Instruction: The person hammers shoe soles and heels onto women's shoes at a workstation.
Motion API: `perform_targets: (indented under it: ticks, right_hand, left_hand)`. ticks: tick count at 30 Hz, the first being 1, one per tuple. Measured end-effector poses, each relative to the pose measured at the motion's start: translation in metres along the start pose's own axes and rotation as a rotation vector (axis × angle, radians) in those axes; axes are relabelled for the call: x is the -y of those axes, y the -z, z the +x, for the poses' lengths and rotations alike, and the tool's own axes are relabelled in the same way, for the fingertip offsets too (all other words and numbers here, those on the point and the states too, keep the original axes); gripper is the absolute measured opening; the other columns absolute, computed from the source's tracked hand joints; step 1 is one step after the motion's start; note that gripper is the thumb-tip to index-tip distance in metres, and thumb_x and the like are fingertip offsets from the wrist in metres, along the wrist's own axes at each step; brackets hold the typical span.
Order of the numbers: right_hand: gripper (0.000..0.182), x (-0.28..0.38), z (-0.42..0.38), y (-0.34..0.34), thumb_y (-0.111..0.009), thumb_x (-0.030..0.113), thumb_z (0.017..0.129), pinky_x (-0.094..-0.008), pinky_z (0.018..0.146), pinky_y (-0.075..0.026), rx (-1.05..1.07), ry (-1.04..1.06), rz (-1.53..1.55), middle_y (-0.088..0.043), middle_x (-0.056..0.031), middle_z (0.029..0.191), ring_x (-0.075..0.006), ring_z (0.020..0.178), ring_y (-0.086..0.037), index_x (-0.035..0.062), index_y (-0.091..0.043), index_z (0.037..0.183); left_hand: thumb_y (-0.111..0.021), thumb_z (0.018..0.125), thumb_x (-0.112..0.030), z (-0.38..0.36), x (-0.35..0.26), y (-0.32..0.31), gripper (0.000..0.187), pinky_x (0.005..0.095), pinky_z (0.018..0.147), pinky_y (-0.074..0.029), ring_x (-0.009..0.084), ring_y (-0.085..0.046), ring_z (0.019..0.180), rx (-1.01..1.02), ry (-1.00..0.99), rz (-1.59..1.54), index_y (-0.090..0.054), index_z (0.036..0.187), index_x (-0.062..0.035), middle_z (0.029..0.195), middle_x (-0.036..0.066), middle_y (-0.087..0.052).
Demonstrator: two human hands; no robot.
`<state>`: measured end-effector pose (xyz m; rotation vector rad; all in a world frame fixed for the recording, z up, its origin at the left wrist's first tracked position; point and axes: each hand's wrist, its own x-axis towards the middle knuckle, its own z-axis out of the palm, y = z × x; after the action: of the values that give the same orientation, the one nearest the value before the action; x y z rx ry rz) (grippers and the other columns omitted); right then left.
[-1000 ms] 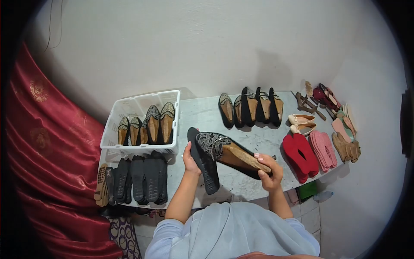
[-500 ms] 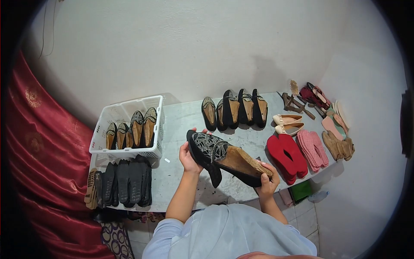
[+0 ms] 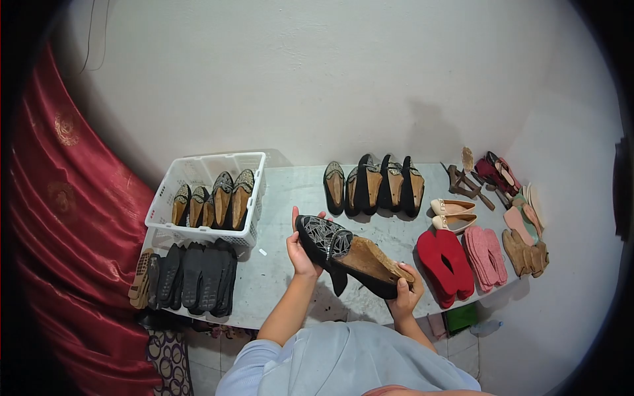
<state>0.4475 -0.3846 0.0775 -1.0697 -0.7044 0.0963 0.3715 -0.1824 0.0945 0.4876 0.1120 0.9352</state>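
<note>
A black shoe upper (image 3: 323,236) with a silver geometric pattern, stretched over a brown shoe last (image 3: 370,257), is held above the table between both my hands. My left hand (image 3: 302,254) supports the toe end, its fingers curled around the far side. At the heel end, my right hand (image 3: 408,290) grips the last and the black edge. A pointed black flap (image 3: 339,282) hangs from the shoe's lower side. Beyond my hands, several similar black shoes on lasts (image 3: 370,188) stand in a row by the wall.
A white plastic basket (image 3: 191,235) with several patterned shoes stands at the left, black soles (image 3: 198,277) before it. To the right lie cream shoes (image 3: 454,214), red soles (image 3: 439,267), pink soles (image 3: 482,257) and tan pieces (image 3: 522,254). A red curtain (image 3: 79,264) hangs at far left.
The view has tilted, so the table and its things sit slightly lower and mostly further right. Both hands keep hold of the shoe, and its hanging flap shows at a slightly different angle.
</note>
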Motion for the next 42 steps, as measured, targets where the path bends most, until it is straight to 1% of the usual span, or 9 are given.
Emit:
perform_targets:
  ticks: [9, 12, 17, 20, 28, 33, 34, 37, 42]
  right_hand:
    - [0.037, -0.021, 0.024, -0.018, -0.058, 0.026, 0.09, -0.0325, 0.09, -0.045, 0.168, -0.019, -0.1, -0.062, -0.0158, 0.108, -0.0203, 0.099, -0.059, -0.0022, -0.055, 0.113]
    - [0.038, -0.031, 0.02, -0.02, -0.059, 0.029, 0.09, -0.0327, 0.091, -0.043, 0.203, -0.112, -0.099, -0.061, -0.0139, 0.108, -0.0195, 0.1, -0.057, -0.0007, -0.055, 0.113]
    - [0.043, -0.071, 0.019, -0.019, -0.056, 0.032, 0.09, -0.0353, 0.098, -0.038, 0.387, -0.261, 0.097, -0.055, -0.0133, 0.118, -0.0207, 0.111, -0.051, 0.0009, -0.049, 0.118]
    - [0.048, -0.105, 0.042, -0.013, -0.044, 0.042, 0.094, -0.0366, 0.095, -0.041, 0.399, -0.523, 0.661, -0.054, -0.013, 0.116, -0.0206, 0.106, -0.052, 0.0019, -0.049, 0.119]
    - [0.053, -0.148, 0.048, -0.037, -0.037, 0.044, 0.096, -0.046, 0.103, -0.034, 0.443, -1.296, 0.411, -0.051, -0.0152, 0.128, -0.0312, 0.116, -0.049, 0.0062, -0.044, 0.133]
    - [0.067, -0.15, 0.032, -0.023, -0.032, 0.058, 0.092, -0.0548, 0.105, -0.028, 0.447, -1.364, 1.493, -0.044, -0.0208, 0.136, -0.0451, 0.123, -0.041, 0.0088, -0.04, 0.138]
    - [0.078, -0.093, 0.051, -0.039, -0.028, 0.066, 0.089, -0.0561, 0.104, -0.029, 0.287, -1.417, 0.764, -0.044, -0.0219, 0.136, -0.0465, 0.122, -0.041, 0.0083, -0.037, 0.14]
    - [0.081, -0.118, 0.04, -0.012, -0.027, 0.069, 0.087, -0.0576, 0.101, -0.033, 0.533, -1.351, 1.568, -0.043, -0.0234, 0.136, -0.0472, 0.12, -0.044, 0.0079, -0.036, 0.14]
    - [0.077, -0.113, 0.033, 0.003, -0.043, 0.061, 0.087, -0.0498, 0.086, -0.049, 0.692, -1.286, 1.243, -0.047, -0.0251, 0.13, -0.0397, 0.107, -0.057, 0.0078, -0.031, 0.142]
  left_hand:
    - [-0.044, 0.086, -0.029, 0.022, -0.008, 0.017, 0.064, 0.0517, 0.093, -0.044, 0.0364, -0.052, 0.11, -0.064, -0.081, -0.135, -0.022, 0.146, -0.0304, 0.118, 0.018, -0.052]
    - [-0.057, 0.075, -0.006, 0.022, -0.012, 0.027, 0.083, 0.0503, 0.093, -0.045, 0.0336, -0.052, 0.108, -0.135, -0.073, -0.06, -0.022, 0.146, -0.0314, 0.114, 0.015, -0.052]
    - [-0.057, 0.063, -0.003, 0.038, -0.016, 0.047, 0.091, 0.0504, 0.09, -0.047, 0.0341, -0.053, 0.104, -0.093, -0.066, -0.094, -0.025, 0.144, -0.0309, 0.111, 0.015, -0.052]
    - [-0.06, 0.061, -0.003, 0.041, -0.014, 0.042, 0.096, 0.0498, 0.091, -0.048, 0.0323, -0.052, 0.105, 0.054, -0.115, -0.013, -0.022, 0.145, -0.0282, 0.112, 0.015, -0.049]
    - [-0.061, 0.06, -0.006, 0.052, -0.003, 0.011, 0.096, 0.0531, 0.092, -0.046, 0.0316, -0.05, 0.107, 0.119, -0.05, -0.037, -0.022, 0.145, -0.0278, 0.113, 0.015, -0.047]
    - [-0.058, 0.061, -0.014, 0.053, -0.005, 0.011, 0.09, 0.0594, 0.091, -0.044, 0.0303, -0.052, 0.103, 0.032, -0.083, -0.028, -0.025, 0.143, -0.0335, 0.111, 0.012, -0.049]
    - [-0.058, 0.062, -0.014, 0.053, -0.008, 0.012, 0.089, 0.0597, 0.091, -0.044, 0.0301, -0.053, 0.103, 0.021, -0.103, -0.037, -0.026, 0.143, -0.0333, 0.11, 0.012, -0.05]
    - [-0.057, 0.063, -0.015, 0.045, -0.015, 0.018, 0.086, 0.0606, 0.089, -0.044, 0.0298, -0.054, 0.101, -0.012, -0.14, -0.061, -0.029, 0.142, -0.033, 0.109, 0.011, -0.052]
    - [-0.056, 0.063, -0.015, 0.032, -0.019, 0.034, 0.084, 0.0617, 0.087, -0.045, 0.0303, -0.055, 0.099, -0.047, -0.127, -0.056, -0.03, 0.141, -0.0336, 0.107, 0.011, -0.054]
